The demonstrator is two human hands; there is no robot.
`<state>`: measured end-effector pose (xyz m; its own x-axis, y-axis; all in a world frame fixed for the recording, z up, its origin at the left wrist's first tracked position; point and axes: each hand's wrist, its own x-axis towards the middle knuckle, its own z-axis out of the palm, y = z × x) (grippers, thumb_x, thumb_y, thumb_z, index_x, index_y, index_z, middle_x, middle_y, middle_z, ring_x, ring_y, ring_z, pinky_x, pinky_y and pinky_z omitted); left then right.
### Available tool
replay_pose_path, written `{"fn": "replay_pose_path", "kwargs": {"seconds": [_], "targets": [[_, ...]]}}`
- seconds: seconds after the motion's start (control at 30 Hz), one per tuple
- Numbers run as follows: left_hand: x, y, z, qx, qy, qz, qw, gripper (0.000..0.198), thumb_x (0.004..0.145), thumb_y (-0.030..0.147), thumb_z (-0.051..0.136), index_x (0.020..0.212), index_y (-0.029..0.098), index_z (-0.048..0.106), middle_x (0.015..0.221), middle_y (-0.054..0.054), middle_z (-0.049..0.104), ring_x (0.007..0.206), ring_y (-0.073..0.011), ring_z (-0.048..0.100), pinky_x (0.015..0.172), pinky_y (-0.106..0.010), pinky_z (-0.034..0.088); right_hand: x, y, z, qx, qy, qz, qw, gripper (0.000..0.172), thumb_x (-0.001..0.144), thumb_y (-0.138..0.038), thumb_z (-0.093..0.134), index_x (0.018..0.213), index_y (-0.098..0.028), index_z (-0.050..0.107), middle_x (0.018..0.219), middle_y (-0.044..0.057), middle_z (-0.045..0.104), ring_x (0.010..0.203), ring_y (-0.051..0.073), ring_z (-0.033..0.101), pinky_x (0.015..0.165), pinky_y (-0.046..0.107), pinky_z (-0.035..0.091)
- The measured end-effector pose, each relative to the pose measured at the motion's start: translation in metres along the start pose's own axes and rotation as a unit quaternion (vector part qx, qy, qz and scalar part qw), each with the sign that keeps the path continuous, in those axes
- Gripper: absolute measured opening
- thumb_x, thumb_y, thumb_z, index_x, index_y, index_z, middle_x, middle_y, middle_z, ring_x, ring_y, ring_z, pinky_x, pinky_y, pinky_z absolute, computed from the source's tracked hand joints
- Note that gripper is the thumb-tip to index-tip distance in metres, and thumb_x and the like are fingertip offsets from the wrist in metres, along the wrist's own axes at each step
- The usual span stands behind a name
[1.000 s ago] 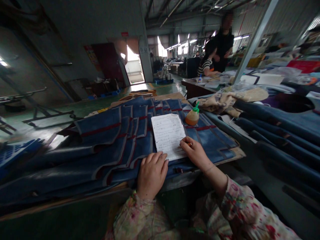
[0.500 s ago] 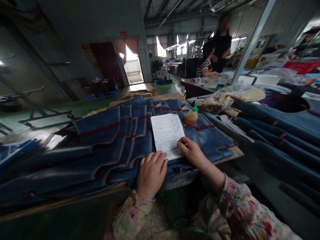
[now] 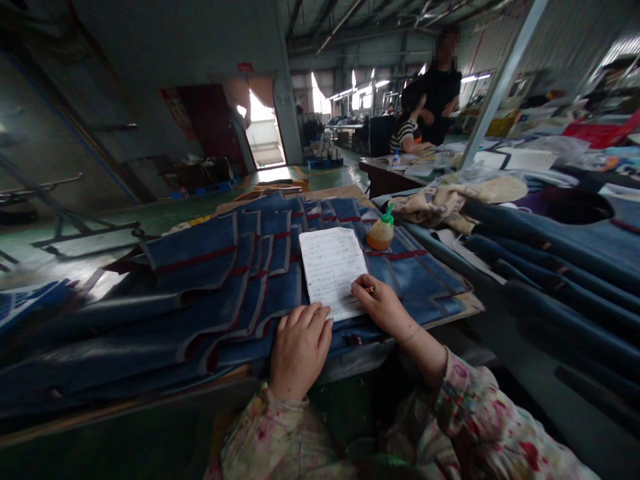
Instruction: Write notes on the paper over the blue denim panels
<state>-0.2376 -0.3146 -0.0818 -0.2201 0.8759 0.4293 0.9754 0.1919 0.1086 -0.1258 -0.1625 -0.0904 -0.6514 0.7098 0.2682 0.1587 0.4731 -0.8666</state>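
A white sheet of paper covered in handwriting lies on a spread of overlapping blue fabric panels with red and grey stripes. My right hand rests on the sheet's lower right corner and grips a pen, whose tip touches the paper. My left hand lies flat, palm down, on the blue fabric just below the sheet's lower left corner, fingertips near its edge. Both arms wear floral sleeves.
A small orange bottle with a green cap stands on the fabric just beyond the paper. Dark blue panels and a beige cloth cover the table at right. Two people are at a far table. A diagonal metal post rises at right.
My right hand with the pen has crept slightly left along the paper's lower edge. My left hand has stayed put on the fabric.
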Motion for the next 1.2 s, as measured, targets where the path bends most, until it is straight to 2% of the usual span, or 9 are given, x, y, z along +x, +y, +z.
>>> {"fn": "replay_pose_path", "kwargs": {"seconds": [0.43, 0.87, 1.07, 1.2], "targets": [[0.0007, 0.001, 0.0008, 0.001, 0.002, 0.0, 1.0, 0.025, 0.09, 0.027, 0.043, 0.109, 0.022, 0.059, 0.11, -0.003, 0.063, 0.101, -0.0203, 0.054, 0.083, -0.037, 0.041, 0.0005, 0.0019, 0.0013, -0.032, -0.007, -0.005, 0.999, 0.018, 0.082, -0.031, 0.043, 0.074, -0.017, 0.051, 0.067, -0.001, 0.054, 0.065, 0.012, 0.051, 0.063, 0.024, 0.037], [0.0, 0.0009, 0.0011, -0.01, 0.003, -0.002, 1.0, 0.024, 0.09, 0.026, 0.043, 0.108, 0.022, 0.059, 0.11, -0.003, 0.063, 0.101, -0.0203, 0.054, 0.083, -0.037, 0.04, 0.001, 0.0026, 0.001, -0.038, -0.011, -0.003, 0.999, 0.017, 0.081, -0.029, 0.044, 0.072, -0.017, 0.051, 0.063, -0.003, 0.05, 0.06, 0.011, 0.047, 0.058, 0.022, 0.034], [0.0003, 0.0, 0.0, -0.005, -0.004, -0.002, 1.0, 0.025, 0.091, 0.027, 0.042, 0.108, 0.022, 0.059, 0.11, -0.003, 0.063, 0.102, -0.0205, 0.054, 0.084, -0.038, 0.04, 0.0, 0.0016, 0.0022, -0.033, 0.006, -0.004, 0.999, 0.017, 0.081, -0.03, 0.044, 0.073, -0.017, 0.052, 0.066, -0.001, 0.053, 0.063, 0.012, 0.05, 0.062, 0.023, 0.037], [0.0001, 0.0005, -0.0003, -0.01, -0.006, -0.007, 1.0, 0.025, 0.091, 0.027, 0.043, 0.109, 0.023, 0.059, 0.111, -0.003, 0.062, 0.103, -0.0203, 0.053, 0.084, -0.038, 0.041, -0.0012, 0.001, 0.0004, 0.024, 0.034, -0.021, 0.999, 0.023, 0.083, -0.036, 0.045, 0.073, -0.017, 0.052, 0.066, -0.001, 0.052, 0.063, 0.012, 0.049, 0.061, 0.023, 0.039]]}}
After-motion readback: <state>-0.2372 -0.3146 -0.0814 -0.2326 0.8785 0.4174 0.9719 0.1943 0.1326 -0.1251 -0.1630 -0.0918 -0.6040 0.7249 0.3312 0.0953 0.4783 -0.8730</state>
